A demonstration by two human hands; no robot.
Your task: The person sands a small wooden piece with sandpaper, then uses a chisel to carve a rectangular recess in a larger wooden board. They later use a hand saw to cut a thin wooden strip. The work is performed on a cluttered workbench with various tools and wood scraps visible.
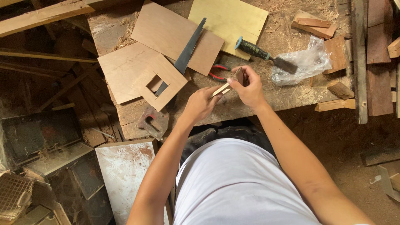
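counter (250, 100): saw (175, 73) lies across plywood sheets (166, 33) at left | chisel (264, 55) right of saw, its blade on plastic bag (306, 62) | pliers (218, 71) between them | wood offcuts (316, 25) far right

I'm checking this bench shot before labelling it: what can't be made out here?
Head view only:
- Saw: middle hidden under the plywood frame.
- Pliers: jaws hidden behind the right hand.
- Small wood piece: shape hidden by fingers.
- Thin stick: one end hidden in the left hand.
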